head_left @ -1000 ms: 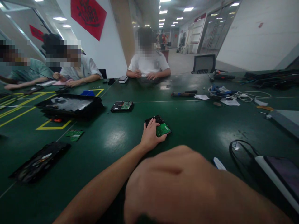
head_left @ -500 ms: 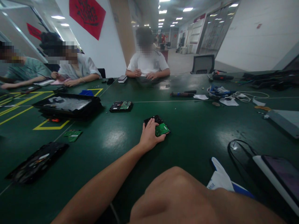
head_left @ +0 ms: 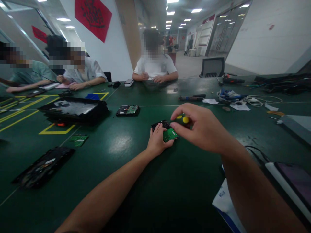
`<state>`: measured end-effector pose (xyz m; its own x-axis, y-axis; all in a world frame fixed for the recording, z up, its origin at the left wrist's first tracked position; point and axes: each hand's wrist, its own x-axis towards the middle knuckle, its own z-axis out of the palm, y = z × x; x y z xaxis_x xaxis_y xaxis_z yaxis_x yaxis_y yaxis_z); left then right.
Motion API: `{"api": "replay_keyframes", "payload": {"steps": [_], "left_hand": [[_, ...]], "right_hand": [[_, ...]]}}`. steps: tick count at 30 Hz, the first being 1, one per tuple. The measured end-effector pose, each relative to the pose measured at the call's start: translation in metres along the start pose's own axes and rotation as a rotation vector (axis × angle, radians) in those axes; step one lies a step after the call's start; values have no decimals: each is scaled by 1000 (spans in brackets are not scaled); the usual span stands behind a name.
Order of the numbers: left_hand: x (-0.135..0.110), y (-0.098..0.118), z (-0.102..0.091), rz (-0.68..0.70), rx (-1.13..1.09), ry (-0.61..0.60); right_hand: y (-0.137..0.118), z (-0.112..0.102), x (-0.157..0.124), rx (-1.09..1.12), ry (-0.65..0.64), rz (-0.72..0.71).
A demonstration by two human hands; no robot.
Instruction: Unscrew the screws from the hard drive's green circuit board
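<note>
A hard drive [head_left: 170, 135] with a green circuit board on its upper side lies on the dark green table. My left hand [head_left: 159, 138] grips it from the left, fingers over the black part and thumb along the near edge. Just right of the drive, above the table, my right hand [head_left: 198, 127] is closed on a screwdriver [head_left: 185, 119] with a yellow-and-dark handle. Only the handle shows; whether its tip touches the drive I cannot tell. A second hard drive [head_left: 127, 110] lies farther back on the left.
On the left are a black tray [head_left: 75, 110], a loose green circuit board [head_left: 79, 139] and a black casing [head_left: 45, 166]. A white-and-blue packet [head_left: 224, 199] and a phone-like device [head_left: 293, 178] lie at right. Tools and cables [head_left: 230, 96] sit farther back. Several people sit across the table.
My right hand has come up from the near edge to beside the hard drive, and a screwdriver now shows in it. My left hand stays on the drive. The view has shifted slightly.
</note>
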<state>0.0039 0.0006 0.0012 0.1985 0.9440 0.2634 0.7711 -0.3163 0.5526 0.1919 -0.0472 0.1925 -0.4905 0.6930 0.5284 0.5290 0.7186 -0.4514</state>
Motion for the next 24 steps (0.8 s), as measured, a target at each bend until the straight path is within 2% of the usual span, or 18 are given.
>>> {"api": "replay_keyframes", "payload": {"steps": [1,3,7,13,24], "left_hand": [[0,-1,0,2,15,3],[0,-2,0,7,39,-7],[1,-5,1,18,59,-26],[2,-6,1,17,58,-28],[0,-6,1,16,53,-24]], "right_hand": [[18,4,3,-70,38,61],[47,10,6,-120,15,163],[75,21,7,-162,-42,240],[85,29,7,-199,-60,244],[88,24,6,-246,-36,235]]}}
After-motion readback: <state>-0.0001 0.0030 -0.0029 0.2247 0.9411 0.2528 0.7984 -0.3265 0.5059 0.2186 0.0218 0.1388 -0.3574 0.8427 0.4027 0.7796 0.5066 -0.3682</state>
